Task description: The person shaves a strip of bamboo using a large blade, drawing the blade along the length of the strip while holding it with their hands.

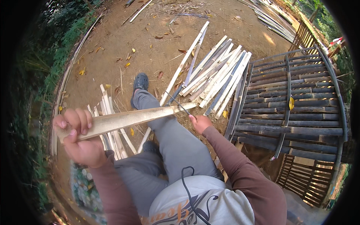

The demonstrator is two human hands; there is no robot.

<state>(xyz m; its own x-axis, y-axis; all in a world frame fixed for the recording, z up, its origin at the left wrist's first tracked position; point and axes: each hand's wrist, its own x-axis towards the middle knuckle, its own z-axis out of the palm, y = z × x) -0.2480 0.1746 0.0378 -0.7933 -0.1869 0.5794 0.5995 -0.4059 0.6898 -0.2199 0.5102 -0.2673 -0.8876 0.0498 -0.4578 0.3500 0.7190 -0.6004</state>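
Note:
My left hand is closed around the wide end of a split bamboo slat, with the thumb and curled fingers over its edge. The slat's pale inner face is turned up. It reaches rightward across my raised leg and narrows toward its far end. My right hand is closed on the handle of a knife, mostly hidden by my fingers. Its thin dark blade, seen nearly edge-on, crosses the slat near the right end. Whether the blade has cut in, I cannot tell.
Split bamboo slats lie in a loose pile ahead, with more slats beside my left leg. At the right stands a dark bamboo rack. Brown dirt ground carries scattered leaves. Green plants border the left.

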